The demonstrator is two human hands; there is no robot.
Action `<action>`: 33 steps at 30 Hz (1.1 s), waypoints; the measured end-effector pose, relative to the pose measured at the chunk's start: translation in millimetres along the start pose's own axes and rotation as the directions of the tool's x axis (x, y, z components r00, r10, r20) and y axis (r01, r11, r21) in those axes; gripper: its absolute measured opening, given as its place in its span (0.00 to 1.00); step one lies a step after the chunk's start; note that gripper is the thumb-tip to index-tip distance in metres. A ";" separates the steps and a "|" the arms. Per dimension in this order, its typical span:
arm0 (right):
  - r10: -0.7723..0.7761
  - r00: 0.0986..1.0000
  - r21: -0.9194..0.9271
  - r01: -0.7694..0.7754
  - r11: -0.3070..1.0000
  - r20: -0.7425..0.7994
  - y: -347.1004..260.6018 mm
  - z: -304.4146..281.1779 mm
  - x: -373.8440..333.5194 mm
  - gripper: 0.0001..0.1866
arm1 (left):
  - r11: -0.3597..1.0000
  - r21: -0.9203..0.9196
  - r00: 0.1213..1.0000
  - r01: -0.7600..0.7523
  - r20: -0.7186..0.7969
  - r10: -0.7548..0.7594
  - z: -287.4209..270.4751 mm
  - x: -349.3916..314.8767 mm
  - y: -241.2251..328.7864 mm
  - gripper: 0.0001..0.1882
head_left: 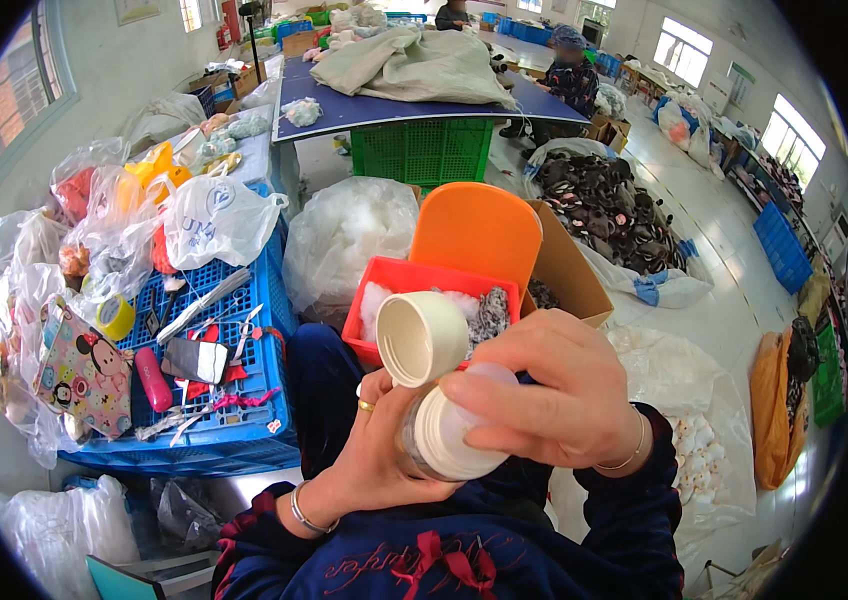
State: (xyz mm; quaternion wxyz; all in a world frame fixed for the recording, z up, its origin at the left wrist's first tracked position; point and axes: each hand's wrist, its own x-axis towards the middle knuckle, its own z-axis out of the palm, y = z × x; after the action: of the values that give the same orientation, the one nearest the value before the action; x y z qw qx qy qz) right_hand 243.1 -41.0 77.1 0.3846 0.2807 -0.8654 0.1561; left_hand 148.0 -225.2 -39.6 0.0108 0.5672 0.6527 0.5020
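Note:
My left hand [376,440] is closed around a bottle [452,442] with a white threaded neck, tilted in front of my chest. A cream cup-shaped lid [422,335], its threaded opening facing me, sits just above the bottle against my left fingers. Over the bottle's mouth, my right hand [559,395] is closed with thumb and fingertips on a pale translucent piece [492,373]. My fingers cover much of that piece, so its exact kind is unclear. Past the hands stands a red bin [384,275] with white stuffing and grey fluffy material inside.
At my left, a blue crate [289,400] carries scissors, a phone [194,360], a pink case [152,380], tape [115,317] and plastic bags. An orange stool [479,235] and a cardboard box [572,270] stand ahead. Dark plush pieces [609,210] fill a sack beyond; people sit farther back.

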 end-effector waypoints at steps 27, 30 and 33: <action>0.578 0.803 0.676 -0.346 0.651 -0.145 16.9 61.2 -32.3 0.14 | 0.944 -0.270 0.981 0.190 0.008 -0.195 -0.4 2.3 -12.9 0.48; 0.608 0.779 0.762 -0.299 0.574 -0.152 18.6 73.5 -36.8 0.14 | 0.943 -0.264 0.977 0.200 -0.012 -0.211 3.0 3.1 -12.8 0.47; 0.637 0.738 0.708 -0.326 0.627 -0.224 17.6 87.7 -44.6 0.14 | 0.922 -0.305 0.966 0.238 -0.022 -0.257 7.3 4.3 -15.3 0.46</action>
State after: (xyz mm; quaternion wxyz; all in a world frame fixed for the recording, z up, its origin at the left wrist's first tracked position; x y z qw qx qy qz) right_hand 206.1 -53.4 -15.0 0.4012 0.0966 -0.6894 0.5953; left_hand 139.6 -215.0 -51.1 0.1400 0.4563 0.6354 0.6071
